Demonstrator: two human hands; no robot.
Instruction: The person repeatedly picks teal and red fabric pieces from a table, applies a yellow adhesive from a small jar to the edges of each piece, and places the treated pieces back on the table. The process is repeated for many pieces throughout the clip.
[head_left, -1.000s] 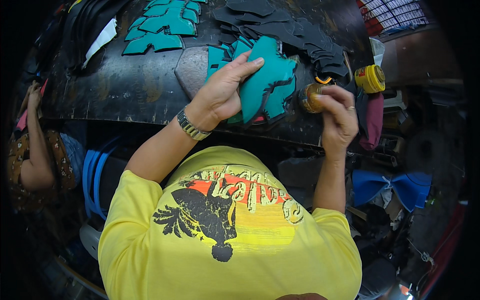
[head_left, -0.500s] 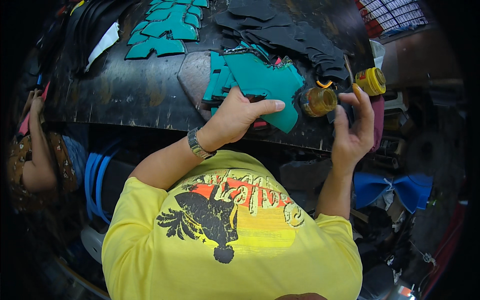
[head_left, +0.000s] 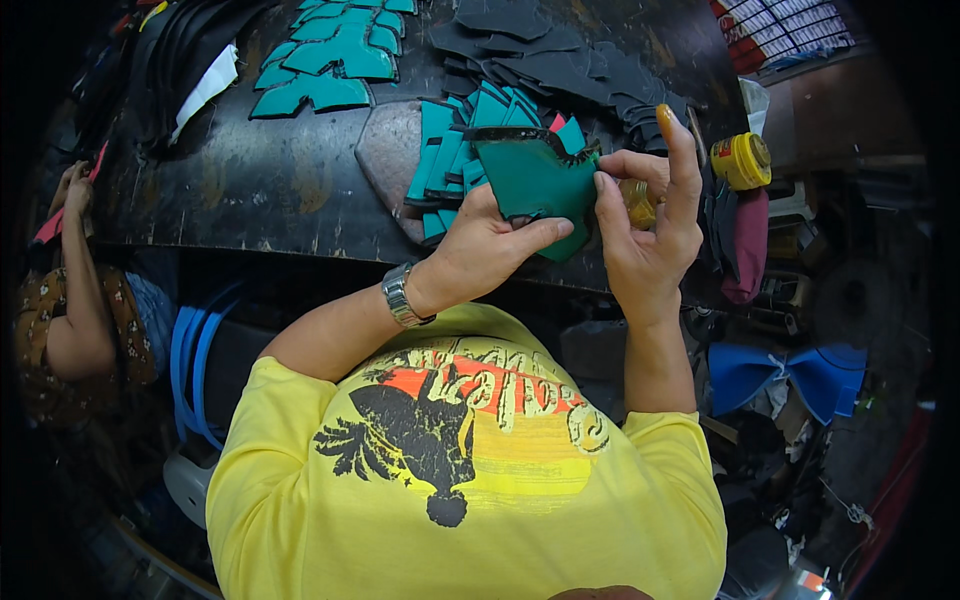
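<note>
A green, dark-edged cut piece of sheet material (head_left: 532, 178), like a shoe-upper part, is raised above the table's front edge. My left hand (head_left: 485, 247) grips its lower left side, thumb on top. At the right edge, the thumb and a finger of my right hand (head_left: 655, 235) pinch the same piece. My right index finger points up, its tip coated with amber glue. Partly hidden behind that hand is an open glass jar (head_left: 637, 207) of amber glue. Beneath and left of the held piece lie several stacked green pieces (head_left: 430, 155).
Black cut pieces (head_left: 530, 50) overlap at the back of the dark table (head_left: 290, 190). More green pieces (head_left: 335, 55) lie back left. A yellow tub (head_left: 740, 162) stands by the right edge. At far left, another person's hands (head_left: 75, 190) hold something red.
My right hand has moved left from beside the jar to the green piece's edge, and its index finger has risen. The green piece has tilted in my left hand.
</note>
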